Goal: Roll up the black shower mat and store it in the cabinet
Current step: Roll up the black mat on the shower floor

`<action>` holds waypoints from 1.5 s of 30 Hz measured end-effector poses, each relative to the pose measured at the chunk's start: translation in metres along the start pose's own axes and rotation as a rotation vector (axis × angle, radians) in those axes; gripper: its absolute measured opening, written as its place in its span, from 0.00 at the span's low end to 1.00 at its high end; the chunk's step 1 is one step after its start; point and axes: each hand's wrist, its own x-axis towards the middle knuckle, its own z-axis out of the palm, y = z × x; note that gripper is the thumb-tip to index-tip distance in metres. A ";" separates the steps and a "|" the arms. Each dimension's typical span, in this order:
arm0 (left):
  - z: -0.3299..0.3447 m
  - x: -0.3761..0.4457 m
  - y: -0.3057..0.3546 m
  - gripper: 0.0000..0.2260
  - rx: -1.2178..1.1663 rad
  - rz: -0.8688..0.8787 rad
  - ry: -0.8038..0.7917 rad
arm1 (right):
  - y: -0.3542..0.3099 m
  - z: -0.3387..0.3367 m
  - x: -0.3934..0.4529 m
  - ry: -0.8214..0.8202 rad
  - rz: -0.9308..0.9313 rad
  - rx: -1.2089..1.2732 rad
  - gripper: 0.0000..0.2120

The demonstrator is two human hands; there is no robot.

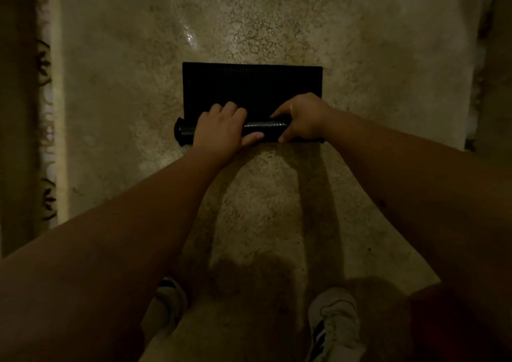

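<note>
Rolling the black shower mat (250,84) on the floor (277,195): left hand (220,130) and right hand (300,119) both grasping the rolled near edge; far part flat, cabinet unseen, storing undone.

A mottled, speckled stone floor (360,56) fills most of the frame, dimly lit with a bright glare patch above centre. The black shower mat (252,84) lies on it at centre, its near edge rolled into a tube. Two white shoes (332,320) stand on it at the bottom.
</note>
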 end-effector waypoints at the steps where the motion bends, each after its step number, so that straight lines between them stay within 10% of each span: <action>1: 0.000 0.002 0.000 0.29 0.016 -0.003 -0.019 | 0.001 0.001 0.000 0.007 -0.003 0.016 0.33; 14: 0.000 0.033 -0.018 0.30 -0.098 0.049 -0.093 | -0.001 0.053 -0.024 0.485 -0.028 -0.221 0.30; 23: -0.006 0.014 0.001 0.16 0.006 -0.107 0.142 | 0.005 0.032 0.002 0.434 -0.037 -0.259 0.26; 45: -0.014 0.055 -0.007 0.20 -0.045 -0.210 0.061 | -0.023 0.027 0.036 0.658 0.098 -0.175 0.17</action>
